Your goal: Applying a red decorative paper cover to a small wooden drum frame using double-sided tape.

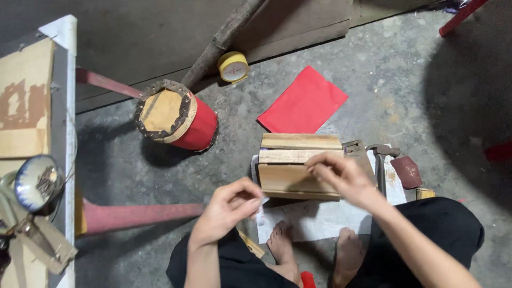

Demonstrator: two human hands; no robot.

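I sit on a concrete floor with a block of stacked wooden slats (300, 164) in front of my bare feet. My right hand (343, 178) rests on the front right of that block, fingers curled over its top edge. My left hand (230, 207) hovers just left of the block, thumb and fingers pinched on a small white scrap, too small to identify. A white sheet of paper (314, 220) lies under the block and my toes.
A red drum (178, 117) with a wooden top stands at left, a yellow tape roll (233, 66) behind it. A red paper sheet (303, 101) lies beyond the block. A hammer (381, 160) and sandpaper piece (408, 172) lie right. A table edge (68, 133) borders the left.
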